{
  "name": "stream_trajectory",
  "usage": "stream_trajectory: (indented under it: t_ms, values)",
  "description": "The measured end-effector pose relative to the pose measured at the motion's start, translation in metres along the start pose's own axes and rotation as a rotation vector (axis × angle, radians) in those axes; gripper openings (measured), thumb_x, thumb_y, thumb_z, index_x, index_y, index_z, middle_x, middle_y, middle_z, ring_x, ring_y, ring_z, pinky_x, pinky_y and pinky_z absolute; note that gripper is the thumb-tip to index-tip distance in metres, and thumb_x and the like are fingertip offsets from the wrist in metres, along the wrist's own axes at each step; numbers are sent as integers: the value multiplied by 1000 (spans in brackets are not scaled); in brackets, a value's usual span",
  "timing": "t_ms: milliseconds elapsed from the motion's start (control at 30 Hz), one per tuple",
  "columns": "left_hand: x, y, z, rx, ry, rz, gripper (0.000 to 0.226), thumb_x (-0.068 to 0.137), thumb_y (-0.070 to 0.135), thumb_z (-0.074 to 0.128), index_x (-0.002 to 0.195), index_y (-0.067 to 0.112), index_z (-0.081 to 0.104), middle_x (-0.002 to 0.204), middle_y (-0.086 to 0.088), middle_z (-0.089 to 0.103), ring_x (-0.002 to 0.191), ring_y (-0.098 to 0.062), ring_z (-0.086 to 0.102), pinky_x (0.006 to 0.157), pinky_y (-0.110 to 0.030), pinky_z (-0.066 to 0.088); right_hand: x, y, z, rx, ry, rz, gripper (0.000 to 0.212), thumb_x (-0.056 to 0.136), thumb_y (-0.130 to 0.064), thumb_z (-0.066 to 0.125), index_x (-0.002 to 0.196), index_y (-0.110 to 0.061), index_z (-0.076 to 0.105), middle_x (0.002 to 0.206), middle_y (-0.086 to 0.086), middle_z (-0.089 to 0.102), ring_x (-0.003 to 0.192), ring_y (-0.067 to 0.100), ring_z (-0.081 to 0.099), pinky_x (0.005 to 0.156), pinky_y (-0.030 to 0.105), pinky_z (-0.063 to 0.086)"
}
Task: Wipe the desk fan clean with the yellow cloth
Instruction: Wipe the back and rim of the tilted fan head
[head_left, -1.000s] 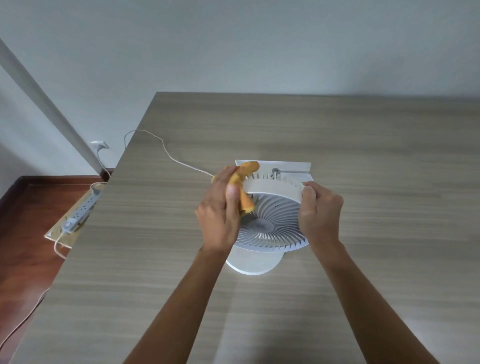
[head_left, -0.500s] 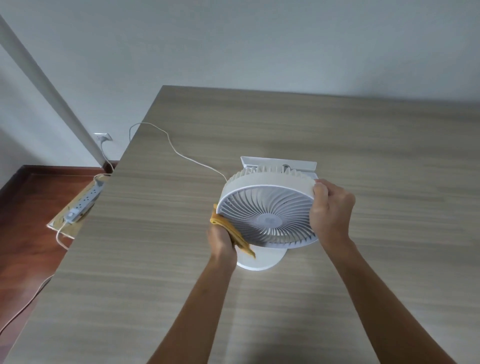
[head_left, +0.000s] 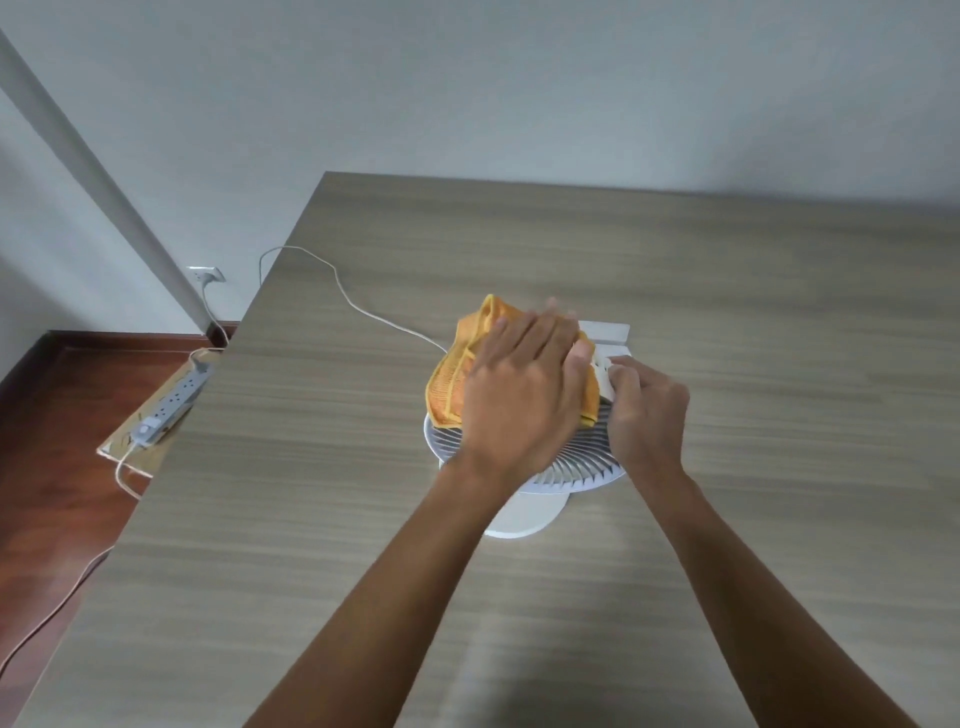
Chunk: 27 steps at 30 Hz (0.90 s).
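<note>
A white desk fan (head_left: 576, 467) stands mid-table on a round base, its ribbed grille facing me. My left hand (head_left: 519, 395) lies flat over the top of the fan head and presses the yellow cloth (head_left: 457, 379) against it; the cloth bunches out to the left of my fingers. My right hand (head_left: 647, 410) grips the fan's right rim. Most of the grille and the fan's top are hidden under my hands and the cloth.
A white cord (head_left: 332, 280) runs from the fan over the wooden table (head_left: 753, 312) and off its left edge. A white flat piece (head_left: 608, 332) lies just behind the fan. On the floor at left lies a power strip (head_left: 171, 410) on a board.
My left hand has swept the cloth from the fan's lower left edge up onto the top of the fan head. My right hand kept its hold on the right rim.
</note>
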<state>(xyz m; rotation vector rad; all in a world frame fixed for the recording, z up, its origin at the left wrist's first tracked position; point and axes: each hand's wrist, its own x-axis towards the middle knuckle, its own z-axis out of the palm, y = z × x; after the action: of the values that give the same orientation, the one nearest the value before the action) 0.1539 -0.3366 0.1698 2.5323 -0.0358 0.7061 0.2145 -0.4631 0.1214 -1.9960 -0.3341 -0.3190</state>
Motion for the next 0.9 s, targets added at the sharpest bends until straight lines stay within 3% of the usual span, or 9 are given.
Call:
stream_trajectory:
  t_ms: [67,133,200,333,433,500,567,667,900]
  values:
    - [2,-6,-28,-412,-51,-167,44,103,38,33,140,21,51,147,9,48,141,-7,37,118,-27,23,4,0,-4,-56,-89,92,31,89,-16,37,59,-16,47,55,-1,45,53,9,42,53,24,28]
    - [-2,-27,-51,-662,-68,-283,53,98,47,39,146,26,41,153,19,34,146,3,17,120,-20,13,10,-9,-11,-27,-127,207,33,97,-19,36,98,-17,68,92,-4,67,80,0,56,73,14,43]
    - [-11,-60,-67,-595,-53,-252,70,87,60,49,148,25,39,153,21,34,147,3,14,120,-24,13,15,-36,-15,-71,-70,126,37,98,-30,37,126,-21,59,117,-13,59,103,3,52,89,11,39]
    - [-30,-120,-59,-484,-362,-305,129,47,74,79,152,22,24,156,9,34,145,-4,27,119,-27,23,14,-105,17,-256,-87,-336,45,90,-44,48,126,-19,60,128,0,60,120,19,53,103,32,38]
    - [-28,-127,-37,-448,-433,-329,98,39,53,92,127,33,53,121,13,65,112,2,60,97,-32,49,1,-108,61,-607,-197,-431,40,87,-42,48,116,-21,68,128,7,64,114,29,60,100,45,43]
    - [-26,-124,-25,-429,-347,-343,63,41,38,92,96,33,63,83,15,69,71,7,61,68,-22,48,-8,-94,72,-762,-212,-423,39,88,-39,43,104,-21,73,122,7,68,107,30,63,103,51,41]
    - [-25,-121,-21,-455,-314,-318,58,43,25,97,93,27,66,76,11,68,63,2,60,61,-17,46,-13,-81,65,-801,-134,-453,34,90,-38,44,96,-21,74,117,2,71,101,26,65,104,49,40]
    - [-28,-125,-19,-471,-312,-332,71,41,25,98,106,20,69,91,1,73,82,-12,69,77,-23,55,-16,-65,38,-650,72,-438,26,92,-32,50,101,-24,74,113,-5,72,101,18,65,97,37,46]
    - [-29,-124,-18,-465,-324,-338,79,42,26,98,115,16,68,96,3,71,92,-16,69,85,-20,54,-41,-13,19,127,380,240,35,96,-24,41,111,-27,73,110,-11,74,106,7,66,92,33,52]
